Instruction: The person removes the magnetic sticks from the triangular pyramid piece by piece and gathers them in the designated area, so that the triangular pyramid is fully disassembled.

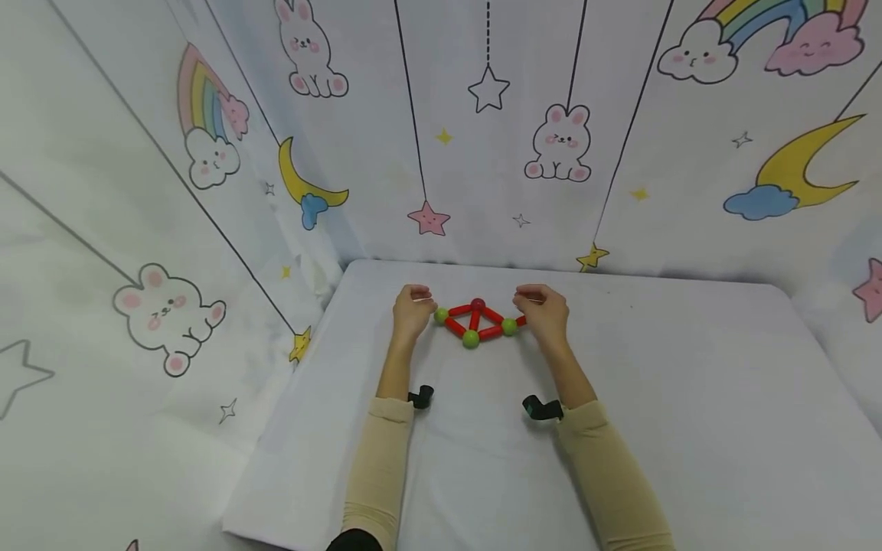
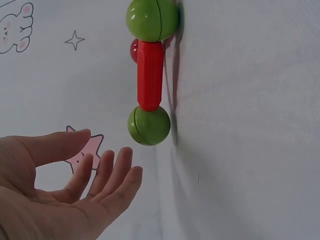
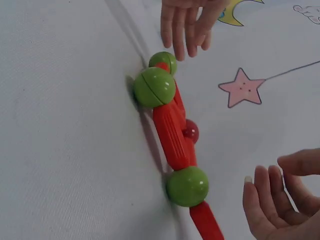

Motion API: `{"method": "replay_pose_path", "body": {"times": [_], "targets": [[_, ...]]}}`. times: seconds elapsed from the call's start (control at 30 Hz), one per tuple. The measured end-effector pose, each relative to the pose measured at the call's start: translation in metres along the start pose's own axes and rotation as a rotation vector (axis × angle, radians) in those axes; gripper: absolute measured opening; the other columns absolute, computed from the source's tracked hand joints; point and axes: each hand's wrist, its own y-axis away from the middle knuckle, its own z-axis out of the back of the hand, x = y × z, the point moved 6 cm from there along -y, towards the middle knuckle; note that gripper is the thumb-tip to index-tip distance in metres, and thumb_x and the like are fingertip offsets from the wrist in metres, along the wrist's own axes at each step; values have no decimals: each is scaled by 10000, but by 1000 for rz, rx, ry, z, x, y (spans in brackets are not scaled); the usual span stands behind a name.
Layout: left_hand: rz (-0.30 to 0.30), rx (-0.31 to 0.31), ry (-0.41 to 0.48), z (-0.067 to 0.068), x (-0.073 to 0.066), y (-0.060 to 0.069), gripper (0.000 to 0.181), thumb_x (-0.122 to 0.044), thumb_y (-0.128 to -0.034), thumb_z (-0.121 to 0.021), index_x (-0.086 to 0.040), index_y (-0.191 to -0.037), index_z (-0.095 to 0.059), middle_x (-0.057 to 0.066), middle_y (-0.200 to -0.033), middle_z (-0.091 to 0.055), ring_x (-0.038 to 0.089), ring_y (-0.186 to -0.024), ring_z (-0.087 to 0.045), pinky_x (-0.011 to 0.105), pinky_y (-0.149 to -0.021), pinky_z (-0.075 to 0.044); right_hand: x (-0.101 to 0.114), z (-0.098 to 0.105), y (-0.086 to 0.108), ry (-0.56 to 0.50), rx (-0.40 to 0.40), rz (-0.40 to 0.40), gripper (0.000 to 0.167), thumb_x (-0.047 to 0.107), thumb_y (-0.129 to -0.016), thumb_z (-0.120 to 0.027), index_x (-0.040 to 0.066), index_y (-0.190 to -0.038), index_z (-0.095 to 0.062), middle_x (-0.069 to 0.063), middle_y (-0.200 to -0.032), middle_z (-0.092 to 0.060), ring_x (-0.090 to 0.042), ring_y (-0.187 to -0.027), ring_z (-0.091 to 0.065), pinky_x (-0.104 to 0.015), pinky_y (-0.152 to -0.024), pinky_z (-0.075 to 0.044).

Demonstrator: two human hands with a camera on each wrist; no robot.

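A flat figure of red rods [image 1: 491, 333] and balls lies on the white table between the hands. Green balls [image 1: 471, 339] sit at its left, front and right corners, and a dark red ball [image 1: 478, 304] at the back. One more red rod [image 3: 206, 221] sticks out from the right green ball [image 3: 187, 186]. Beside the left green ball [image 2: 149, 125], my left hand [image 1: 413, 314] is apart from it, fingers loosely bent and holding nothing. My right hand [image 1: 544, 312] hovers by the outer rod; in the right wrist view a gap shows between its fingers and the rod.
The white tabletop [image 1: 689, 367] spreads out around the figure. A printed cloth [image 1: 482, 176] with rabbits, stars and moons hangs behind and to the left. Small dark wrist cameras [image 1: 541, 408] are worn on both arms.
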Motion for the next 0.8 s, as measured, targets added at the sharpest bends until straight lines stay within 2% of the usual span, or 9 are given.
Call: {"method": "replay_pose_path", "body": {"times": [0.1, 0.2, 0.4, 0.63, 0.8], "targets": [[-14, 29, -52, -3, -1, 1, 407, 40, -915, -705, 35, -1308, -602, 218, -1288, -662, 319, -1182, -674, 415, -983, -569, 4, -16, 1, 53, 79, 53, 213, 140, -978, -732, 47, -1169, -741, -127, -1121, -742, -261, -1029, -713, -351, -858, -600], [0, 64, -63, -5, 1, 3, 414, 53, -925, -700, 36, -1325, -592, 198, -1291, -658, 309, -1200, -667, 413, -992, -566, 7, -33, 2, 97, 139, 84, 210, 132, -960, -754, 59, -1156, -751, -122, -1113, -753, -265, -1040, -705, -321, -865, -583], [12, 100, -55, -9, 3, 4, 422, 72, -934, -677, 52, -1343, -580, 218, -1300, -646, 328, -1202, -669, 428, -987, -573, 9, -62, 4, 99, 239, 84, 245, 124, -946, -780, 55, -1178, -738, -99, -1103, -753, -257, -1013, -705, -351, -855, -604], [-11, 110, -55, -10, 0, 4, 439, 75, -915, -683, 64, -1343, -586, 228, -1291, -650, 330, -1161, -692, 420, -951, -592, 11, -81, 4, 160, 282, 100, 250, 124, -938, -788, 49, -1174, -750, -83, -1085, -761, -251, -977, -706, -340, -825, -606], [-16, 162, -59, -12, -1, 6, 463, 95, -880, -698, 68, -1330, -596, 235, -1278, -661, 340, -1135, -710, 388, -904, -606, 8, -88, 5, 205, 285, 116, 216, 112, -914, -808, 65, -1120, -762, -89, -1050, -769, -252, -941, -712, -363, -794, -602]]}}
